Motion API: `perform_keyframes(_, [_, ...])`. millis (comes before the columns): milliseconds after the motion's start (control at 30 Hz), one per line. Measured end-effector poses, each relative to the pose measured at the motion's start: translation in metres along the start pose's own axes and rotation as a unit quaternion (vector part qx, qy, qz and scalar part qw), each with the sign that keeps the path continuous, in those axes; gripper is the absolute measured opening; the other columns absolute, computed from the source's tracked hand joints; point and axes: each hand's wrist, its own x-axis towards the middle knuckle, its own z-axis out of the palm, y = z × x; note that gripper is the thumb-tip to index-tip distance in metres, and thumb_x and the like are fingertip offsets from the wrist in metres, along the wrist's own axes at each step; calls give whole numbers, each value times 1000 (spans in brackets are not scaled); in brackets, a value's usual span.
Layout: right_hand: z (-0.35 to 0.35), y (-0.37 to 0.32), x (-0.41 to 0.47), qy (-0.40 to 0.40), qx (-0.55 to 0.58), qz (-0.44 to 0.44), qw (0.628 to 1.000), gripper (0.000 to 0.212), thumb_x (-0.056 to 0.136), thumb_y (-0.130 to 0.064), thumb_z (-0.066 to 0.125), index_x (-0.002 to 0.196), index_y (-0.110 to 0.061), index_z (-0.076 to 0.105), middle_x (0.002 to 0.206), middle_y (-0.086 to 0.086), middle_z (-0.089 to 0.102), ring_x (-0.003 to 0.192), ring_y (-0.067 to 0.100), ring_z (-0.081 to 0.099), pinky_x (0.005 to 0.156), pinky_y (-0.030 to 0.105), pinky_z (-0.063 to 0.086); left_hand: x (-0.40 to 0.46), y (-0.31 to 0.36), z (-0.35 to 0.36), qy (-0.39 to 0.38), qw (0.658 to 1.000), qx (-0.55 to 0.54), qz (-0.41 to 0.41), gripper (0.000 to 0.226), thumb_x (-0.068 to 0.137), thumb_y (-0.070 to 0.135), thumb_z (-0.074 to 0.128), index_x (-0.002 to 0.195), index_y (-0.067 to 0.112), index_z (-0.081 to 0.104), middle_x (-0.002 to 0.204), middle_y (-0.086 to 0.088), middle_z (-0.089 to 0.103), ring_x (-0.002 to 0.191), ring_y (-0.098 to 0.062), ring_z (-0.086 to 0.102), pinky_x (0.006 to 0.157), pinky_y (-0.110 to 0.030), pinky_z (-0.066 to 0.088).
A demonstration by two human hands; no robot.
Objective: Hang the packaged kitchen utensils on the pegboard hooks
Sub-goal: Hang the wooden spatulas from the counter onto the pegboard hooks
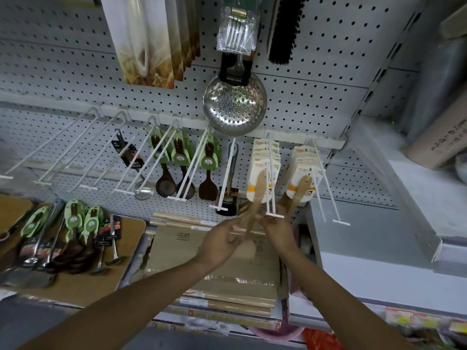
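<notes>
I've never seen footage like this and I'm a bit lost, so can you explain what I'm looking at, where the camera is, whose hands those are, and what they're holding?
There is no machine here. The one picture comes from a wide-angle camera worn on a person's head, looking forward and down at a shop display.

The two bare arms belong to that person. The left hand and right hand meet around a pale wooden utensil at the tip of a white hook; whether it is going on or coming off, I cannot tell.

Behind is a white pegboard with long hooks. Some carry dark spoons in green packs, some stand bare, and a steel skimmer hangs above.

Lower left, more packaged utensils lie on a wooden board, not yet hung.
</notes>
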Motion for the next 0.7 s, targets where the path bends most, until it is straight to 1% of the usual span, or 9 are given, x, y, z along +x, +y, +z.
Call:
perform_keyframes(33, [-1,-7,-10,-8,-31,-14,999,64,73,-65,61,118,-18,57,99,-5,71,92,21,69,83,50,55,-3,-2,-9,10,999,21,22,51,93,26,67,142,24,52,140,8,58,123,-9,57,104,-27,47])
perform_keyframes(100, [-2,-33,-36,-30,-95,-49,994,43,86,-44,64,121,-19,60,109,2,71,98,22,67,90,46,53,-10,-7,-29,24,996,62,67,48,95,26,64,142,26,52,141,11,56,124,-3,53,104,-20,42])
perform_keyframes(167, [1,-42,-46,-57,-144,-101,983,39,93,-25,63,130,-17,55,124,4,65,109,20,62,98,36,48,-18,-14,-50,29,990,91,99,45,96,27,62,141,29,53,141,12,56,125,0,51,105,-17,39])
perform_keyframes(200, [4,-45,-50,-67,-169,-132,974,40,93,-22,62,133,-20,53,129,1,61,114,18,58,99,33,46,-21,-18,-60,33,987,109,112,44,97,27,62,140,29,54,141,13,57,125,-1,51,105,-17,39])
perform_keyframes(267, [12,-53,-54,-83,-208,-192,955,43,95,-24,60,136,-26,49,136,-3,56,124,15,51,104,35,43,-31,-28,-82,45,981,135,135,42,97,30,62,138,30,56,139,13,58,125,-4,54,106,-22,42])
perform_keyframes(367, [32,-68,-60,-102,-245,-276,924,44,96,-26,59,138,-26,48,137,-3,55,127,16,47,107,37,40,-47,-42,-116,54,973,156,159,40,98,35,61,137,30,57,136,12,59,124,-4,54,105,-25,45])
perform_keyframes(533, [76,-115,-77,-138,-275,-346,887,43,97,-28,57,139,-22,48,136,-1,54,127,14,44,104,27,38,-83,-68,-177,78,963,189,177,45,96,50,53,135,27,59,132,11,61,124,-8,54,103,-28,47])
perform_keyframes(633, [114,-138,-87,-160,-277,-383,867,44,97,-31,57,139,-23,48,137,-2,53,127,14,43,99,20,33,-110,-86,-216,94,964,194,157,45,95,44,62,136,27,58,134,10,60,125,-8,53,106,-23,43])
perform_keyframes(700, [143,-154,-95,-169,-280,-403,855,45,96,-33,58,139,-24,47,137,-4,53,127,14,45,97,22,35,-131,-102,-242,107,964,196,147,47,92,37,68,136,26,57,135,9,59,125,-7,52,106,-23,42])
